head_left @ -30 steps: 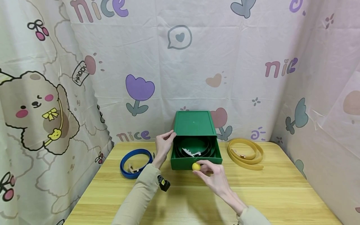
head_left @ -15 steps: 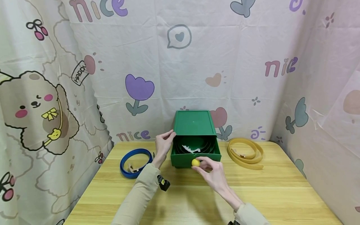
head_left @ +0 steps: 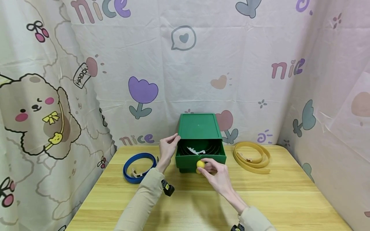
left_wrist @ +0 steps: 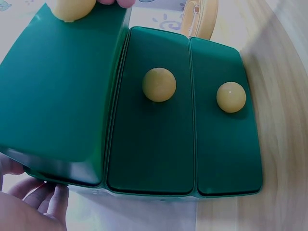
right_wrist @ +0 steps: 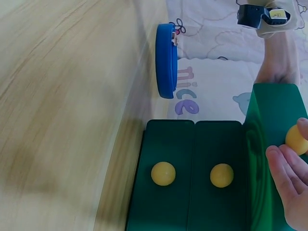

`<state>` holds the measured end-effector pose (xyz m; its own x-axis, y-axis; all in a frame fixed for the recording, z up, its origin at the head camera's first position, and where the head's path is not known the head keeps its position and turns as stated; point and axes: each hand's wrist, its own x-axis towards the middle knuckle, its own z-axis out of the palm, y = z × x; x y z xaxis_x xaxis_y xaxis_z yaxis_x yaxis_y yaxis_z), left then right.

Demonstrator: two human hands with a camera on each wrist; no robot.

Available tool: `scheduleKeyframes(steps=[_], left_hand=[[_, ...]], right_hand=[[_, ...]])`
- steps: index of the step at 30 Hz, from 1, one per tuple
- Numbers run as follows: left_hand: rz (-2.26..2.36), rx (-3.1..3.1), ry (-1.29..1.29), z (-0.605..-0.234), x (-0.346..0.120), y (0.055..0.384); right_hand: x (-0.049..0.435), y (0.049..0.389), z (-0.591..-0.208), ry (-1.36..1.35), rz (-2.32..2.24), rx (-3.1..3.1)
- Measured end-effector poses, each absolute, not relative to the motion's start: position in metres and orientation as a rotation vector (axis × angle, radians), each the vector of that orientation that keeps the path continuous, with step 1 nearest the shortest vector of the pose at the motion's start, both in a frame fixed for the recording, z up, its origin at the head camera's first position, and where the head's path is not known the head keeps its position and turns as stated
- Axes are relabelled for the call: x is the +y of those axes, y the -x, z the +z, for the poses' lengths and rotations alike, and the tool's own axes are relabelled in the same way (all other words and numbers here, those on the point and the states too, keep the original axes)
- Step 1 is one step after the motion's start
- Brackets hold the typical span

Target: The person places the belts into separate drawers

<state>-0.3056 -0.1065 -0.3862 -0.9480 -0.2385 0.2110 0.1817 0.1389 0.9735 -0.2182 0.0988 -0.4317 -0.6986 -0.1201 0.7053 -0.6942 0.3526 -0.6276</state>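
Observation:
A green drawer cabinet (head_left: 199,125) stands at the back of the table, its top drawer (head_left: 188,159) pulled partly out. Inside that drawer lies a coiled black belt (head_left: 215,149) with a silver buckle (head_left: 196,151). My right hand (head_left: 218,175) pinches the drawer's yellow round knob (head_left: 200,164) between thumb and fingers. At the cabinet's upper left edge, my left hand (head_left: 167,149) touches the side with its fingertips. In the left wrist view, two lower drawers, each with a yellow knob (left_wrist: 159,84), sit closed beneath the top one.
A coiled blue belt (head_left: 127,170) with a gold-coloured buckle lies on the wooden table (head_left: 185,205), left of the cabinet. To the right is a coiled yellow belt (head_left: 251,166). A patterned curtain (head_left: 185,80) hangs behind the table and along both sides.
The top drawer has slid inward, away from me, with my right hand on its knob, so less of the black belt shows. My left hand has stayed at the cabinet's edge.

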Motion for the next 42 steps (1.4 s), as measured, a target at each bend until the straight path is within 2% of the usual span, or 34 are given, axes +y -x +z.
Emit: scheduleKeyframes(steps=[9,42], left_hand=[[-1.87,-2.101,-0.042,-0.386,-0.106,0.306],[-1.871,-2.099,-0.044,-0.388,-0.106,0.307]], right_hand=[[0.095,0.203,-0.406,-0.709,1.381,-2.065],[0.092,0.22,-0.407,-0.602,1.484,-2.08]])
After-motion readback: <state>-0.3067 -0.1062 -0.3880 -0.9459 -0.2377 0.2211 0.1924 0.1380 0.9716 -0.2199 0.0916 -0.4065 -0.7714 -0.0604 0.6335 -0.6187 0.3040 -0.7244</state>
